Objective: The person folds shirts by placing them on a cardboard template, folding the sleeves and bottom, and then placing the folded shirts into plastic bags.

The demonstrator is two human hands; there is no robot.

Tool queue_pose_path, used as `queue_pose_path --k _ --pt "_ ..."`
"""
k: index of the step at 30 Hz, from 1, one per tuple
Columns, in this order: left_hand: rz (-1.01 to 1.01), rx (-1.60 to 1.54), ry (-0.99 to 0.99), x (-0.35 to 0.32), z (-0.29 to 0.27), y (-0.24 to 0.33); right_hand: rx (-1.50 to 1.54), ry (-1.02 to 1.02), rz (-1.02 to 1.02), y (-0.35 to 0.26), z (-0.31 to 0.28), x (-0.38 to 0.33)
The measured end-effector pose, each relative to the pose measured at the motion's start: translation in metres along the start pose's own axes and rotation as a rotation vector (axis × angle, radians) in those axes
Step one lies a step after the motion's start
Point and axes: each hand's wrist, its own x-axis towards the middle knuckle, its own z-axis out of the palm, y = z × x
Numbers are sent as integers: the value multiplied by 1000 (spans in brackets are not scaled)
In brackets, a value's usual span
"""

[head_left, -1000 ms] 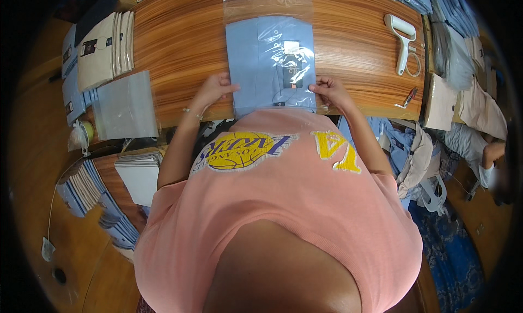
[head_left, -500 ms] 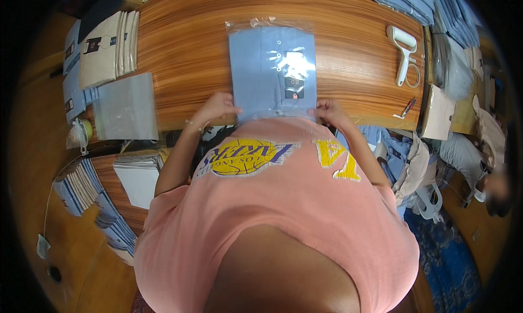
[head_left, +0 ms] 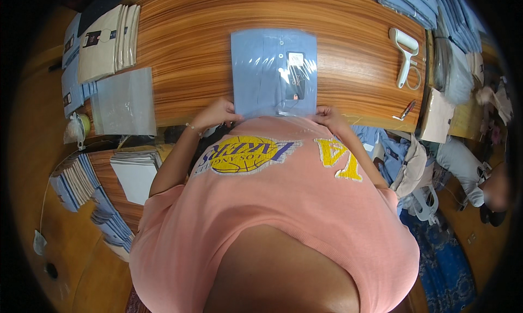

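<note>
A folded light blue button shirt (head_left: 255, 68) lies flat on the table in front of me, inside a clear plastic bag (head_left: 280, 109). A dark hang tag (head_left: 295, 85) with a white label shows through the shiny film. At the near left corner, my left hand (head_left: 222, 112) is closed with thumb and fingers pinching the bag's edge. My right hand (head_left: 329, 117) pinches the near right corner in the same way. The bag's near edge lies close against my pink top, and part of it is hidden there.
Bagged beige shirts (head_left: 101, 46) and clear empty bags (head_left: 124, 103) lie at the left. A lint roller (head_left: 404, 54) and small snips (head_left: 405, 110) lie at the right. Blue shirts (head_left: 403, 5) are stacked at the far right. Another person (head_left: 463, 166) is at the right.
The clear strip of film that stuck out past the shirt's far edge no longer shows there. Glare on the bag has shifted off the tag. Both hands stay at the near corners.
</note>
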Motion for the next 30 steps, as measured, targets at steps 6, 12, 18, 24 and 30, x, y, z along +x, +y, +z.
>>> queue_pose_path --k 6,12,18,24,30 --pt "183 60 52 5 -1 -7 -252 107 -16 -23 5 -3" --pt "302 -211 277 48 -59 46 -58 228 -341 -108 -7 57" --pt "299 -171 566 48 -54 62 -80 162 -387 -120 -17 87" --pt "366 -332 545 56 -28 29 5 137 -384 -104 -4 73" --pt "445 -506 626 55 -12 26 107 211 -292 -101 7 62"
